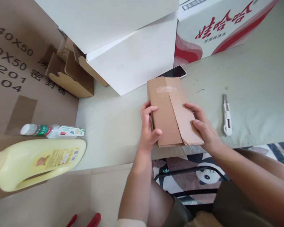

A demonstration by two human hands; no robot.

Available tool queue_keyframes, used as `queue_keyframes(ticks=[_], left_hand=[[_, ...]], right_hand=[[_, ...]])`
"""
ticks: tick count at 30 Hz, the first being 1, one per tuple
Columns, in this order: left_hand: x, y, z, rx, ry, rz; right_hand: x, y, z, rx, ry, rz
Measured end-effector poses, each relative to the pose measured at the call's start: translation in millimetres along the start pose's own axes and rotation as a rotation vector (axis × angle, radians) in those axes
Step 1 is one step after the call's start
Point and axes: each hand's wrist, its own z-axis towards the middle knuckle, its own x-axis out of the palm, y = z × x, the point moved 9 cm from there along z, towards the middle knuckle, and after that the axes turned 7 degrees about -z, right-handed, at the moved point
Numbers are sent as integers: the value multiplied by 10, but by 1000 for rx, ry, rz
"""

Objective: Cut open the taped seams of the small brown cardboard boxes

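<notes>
A flat brown cardboard box (pixel 164 116) is held between my two hands over the pale cloth. A strip of clear tape crosses its seam near the far end, and one flap edge looks torn along the middle. My left hand (pixel 150 126) grips the box's left side, thumb over the top face. On the right side, my right hand (pixel 202 124) holds the edge with its fingers on the top. Right of that hand lies a white box cutter (pixel 226 116) with its blade end pointing away. Just beyond the box, a phone (pixel 173 72) is partly covered by it.
White boxes (pixel 137 60) and a red-and-white carton (pixel 215 34) stand at the back. At left are an opened cardboard box (pixel 72 78), a large printed carton (pixel 11 72), a clear bottle (pixel 52 130) and a yellow jug (pixel 59 157). Red handles (pixel 94 219) show at the bottom.
</notes>
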Motion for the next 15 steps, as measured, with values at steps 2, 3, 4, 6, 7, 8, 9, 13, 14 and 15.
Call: queue_keyframes(ticks=[2,3,4,6,7,8,9,13,14,15], left_hand=[[8,22,-1,-74,56,-65],[3,47,-10,-121,64,-117],[-10,70,-23,-157,55,-168],[-41,121,-52,-208,-1,-296],[-55,147,-66,-225,-38,-361],[-63,172,-79,-243,-72,-415],[-67,197,-91,-268,-98,-455],[-130,223,-111,-385,-178,-551],[-161,220,-114,-422,-190,-576],[-195,216,-116,-459,-199,-599]], right_hand=[[5,-33,3,24,31,30],[15,-57,5,37,50,47],[26,-84,9,49,68,68],[53,-139,25,74,94,124],[70,-168,36,93,107,145],[91,-197,46,117,123,151],[114,-227,56,148,142,142],[202,-293,66,248,225,86],[226,-290,62,253,245,92],[253,-285,56,254,267,103]])
